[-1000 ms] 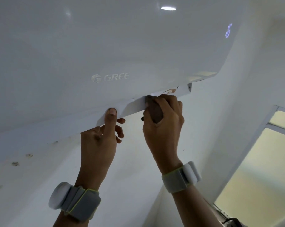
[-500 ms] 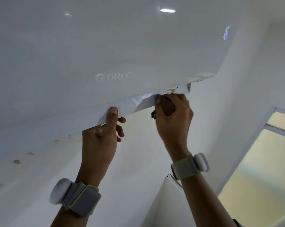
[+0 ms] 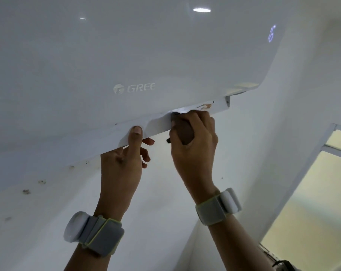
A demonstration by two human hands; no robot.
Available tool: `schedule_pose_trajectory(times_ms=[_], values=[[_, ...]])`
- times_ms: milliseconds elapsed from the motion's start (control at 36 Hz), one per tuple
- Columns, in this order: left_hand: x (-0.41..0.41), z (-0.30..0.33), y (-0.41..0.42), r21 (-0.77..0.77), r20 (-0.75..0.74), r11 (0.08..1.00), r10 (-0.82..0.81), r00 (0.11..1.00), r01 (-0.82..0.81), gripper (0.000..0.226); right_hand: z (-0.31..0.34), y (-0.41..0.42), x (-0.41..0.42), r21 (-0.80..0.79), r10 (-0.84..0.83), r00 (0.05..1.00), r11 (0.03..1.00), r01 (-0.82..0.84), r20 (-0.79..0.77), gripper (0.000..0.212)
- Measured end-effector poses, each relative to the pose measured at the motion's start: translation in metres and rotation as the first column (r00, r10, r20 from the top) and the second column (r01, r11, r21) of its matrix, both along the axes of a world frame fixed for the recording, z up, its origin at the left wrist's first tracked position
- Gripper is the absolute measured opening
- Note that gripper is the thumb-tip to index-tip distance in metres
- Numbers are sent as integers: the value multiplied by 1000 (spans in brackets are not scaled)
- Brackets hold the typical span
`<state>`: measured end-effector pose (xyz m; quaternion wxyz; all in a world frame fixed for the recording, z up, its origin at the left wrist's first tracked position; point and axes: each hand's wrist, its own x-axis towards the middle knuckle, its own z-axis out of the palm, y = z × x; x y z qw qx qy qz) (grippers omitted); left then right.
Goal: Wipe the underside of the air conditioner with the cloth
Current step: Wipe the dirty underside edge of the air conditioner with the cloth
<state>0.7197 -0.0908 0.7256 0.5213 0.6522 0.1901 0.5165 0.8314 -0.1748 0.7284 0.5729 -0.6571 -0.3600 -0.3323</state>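
Observation:
A white wall-mounted air conditioner (image 3: 126, 55) fills the upper part of the view, seen from below. Along its lower edge the flap (image 3: 160, 125) hangs tilted down. My left hand (image 3: 124, 163) grips that flap, thumb on its front face and fingers behind it. My right hand (image 3: 193, 145) is shut on a bunched dark brown cloth (image 3: 184, 131) and presses it up against the underside, right of the left hand. Most of the cloth is hidden in the fist. A torn orange sticker (image 3: 204, 106) shows just right of the cloth.
Dark spots mark the unit's lower edge at the left (image 3: 26, 191). A white wall (image 3: 165, 202) lies behind both arms, with a corner below the right wrist. A window (image 3: 312, 192) with a pale frame stands at the lower right. Both wrists wear grey bands.
My right hand has slid the cloth rightward along the underside, toward the unit's right end. My left hand has kept its hold on the flap.

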Motion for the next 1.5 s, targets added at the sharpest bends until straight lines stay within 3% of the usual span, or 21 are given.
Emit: schedule_pose_trajectory(times_ms=[83,250,417,611,778,917,1056,1194,1278,1417,1500], values=[[-1,1,0,7,2,1000,-6,1000,6,31,-6,-10,2,-51,37,999,998,-35,37,16],[-2,3,-3,-6,5,1000,-31,1000,31,23,5,-4,22,20,-67,990,997,70,-128,14],[-1,1,-1,36,-36,999,-22,999,23,28,-7,-5,-5,-36,13,1000,999,-12,24,18],[0,0,0,57,-63,998,-21,998,24,39,7,3,6,26,-30,999,999,31,-40,18],[0,0,3,74,-73,997,-16,997,21,38,-2,-3,1,-68,36,998,997,-32,56,18],[1,-1,2,65,-48,997,-33,998,37,40,8,1,20,40,-69,993,997,73,-93,16],[7,-4,10,85,-78,995,-39,996,46,37,-8,0,4,-23,-40,999,999,41,25,15],[17,-2,12,72,-51,995,-67,996,71,38,1,-6,32,36,-98,986,994,104,-137,11],[25,-2,12,60,-26,997,-55,998,57,30,5,-1,38,47,-119,986,991,126,-120,15],[43,-2,17,95,-55,995,-20,998,25,59,-15,-3,31,6,-81,996,997,80,48,16],[52,-1,16,80,-41,997,-15,999,18,61,-16,-4,46,41,-112,994,993,111,6,18]])
